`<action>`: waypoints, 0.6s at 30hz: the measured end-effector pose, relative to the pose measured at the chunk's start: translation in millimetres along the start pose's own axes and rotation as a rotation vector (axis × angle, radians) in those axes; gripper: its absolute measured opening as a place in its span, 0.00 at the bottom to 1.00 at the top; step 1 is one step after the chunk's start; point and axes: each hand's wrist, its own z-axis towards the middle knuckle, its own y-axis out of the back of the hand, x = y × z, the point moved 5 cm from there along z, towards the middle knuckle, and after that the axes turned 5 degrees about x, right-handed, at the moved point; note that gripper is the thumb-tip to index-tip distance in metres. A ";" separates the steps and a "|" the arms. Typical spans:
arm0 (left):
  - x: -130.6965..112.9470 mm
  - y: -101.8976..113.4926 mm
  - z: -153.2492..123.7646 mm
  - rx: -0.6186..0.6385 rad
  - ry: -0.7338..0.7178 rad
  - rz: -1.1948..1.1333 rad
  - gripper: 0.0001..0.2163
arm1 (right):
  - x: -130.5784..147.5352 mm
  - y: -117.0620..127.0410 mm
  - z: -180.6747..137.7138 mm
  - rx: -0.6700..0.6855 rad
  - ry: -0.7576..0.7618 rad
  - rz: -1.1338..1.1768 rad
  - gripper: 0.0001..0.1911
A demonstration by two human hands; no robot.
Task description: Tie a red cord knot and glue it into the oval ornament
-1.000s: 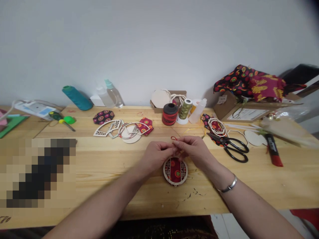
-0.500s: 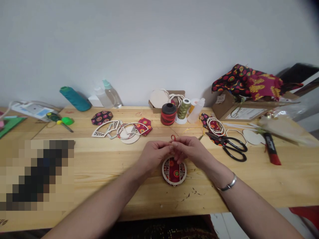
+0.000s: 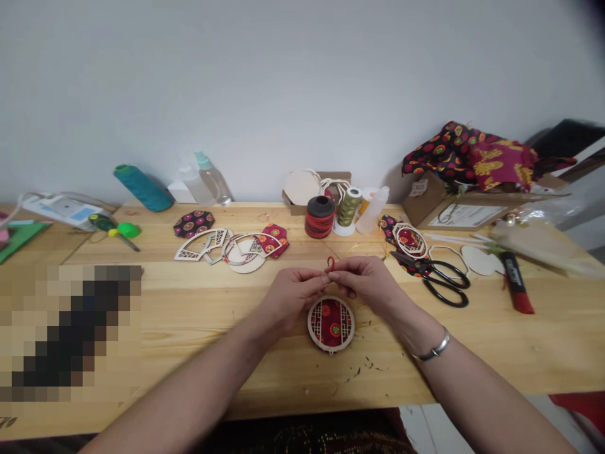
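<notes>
A looped red cord (image 3: 331, 261) sticks up between the fingertips of both hands. My left hand (image 3: 295, 291) pinches it from the left. My right hand (image 3: 363, 280), with a silver bangle (image 3: 437, 347) on its wrist, pinches it from the right. Just below the fingers a round ornament (image 3: 331, 325) lies flat on the table, with a pale lattice frame over dark red patterned fabric. Its top edge sits close under the hands; whether the cord is tied to it I cannot tell.
Black-handled scissors (image 3: 444, 284) and a black-and-red glue tube (image 3: 517, 284) lie to the right. Behind stand a red thread spool (image 3: 320, 217) and a green thread spool (image 3: 350, 207). Cut-out wooden frames (image 3: 201, 247) lie at left. A cardboard box (image 3: 432, 202) holds fabric.
My right fingers have lifted slightly and drawn together, uncovering the ornament's upper edge. The red loop stands a little more to the right. The left hand has barely moved.
</notes>
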 end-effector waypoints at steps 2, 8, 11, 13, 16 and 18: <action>-0.4 -0.3 0.1 0.010 -0.008 0.005 0.06 | 2.0 0.2 -0.4 -0.021 0.013 -0.017 0.09; 0.9 0.8 1.2 0.038 -0.027 0.031 0.07 | 9.1 1.2 -2.5 -0.070 0.135 -0.238 0.06; -1.6 1.4 0.8 0.031 -0.036 0.077 0.06 | 10.4 2.1 -3.2 -0.087 0.230 -0.413 0.05; -4.8 2.9 -0.1 -0.007 -0.040 0.137 0.05 | 10.8 2.4 -3.5 -0.091 0.263 -0.487 0.06; -10.1 4.2 -1.0 -0.049 -0.067 0.222 0.04 | 12.2 2.7 -3.7 -0.103 0.277 -0.534 0.06; -11.7 4.4 -0.8 -0.053 -0.084 0.228 0.04 | 13.4 2.6 -4.0 -0.115 0.285 -0.562 0.06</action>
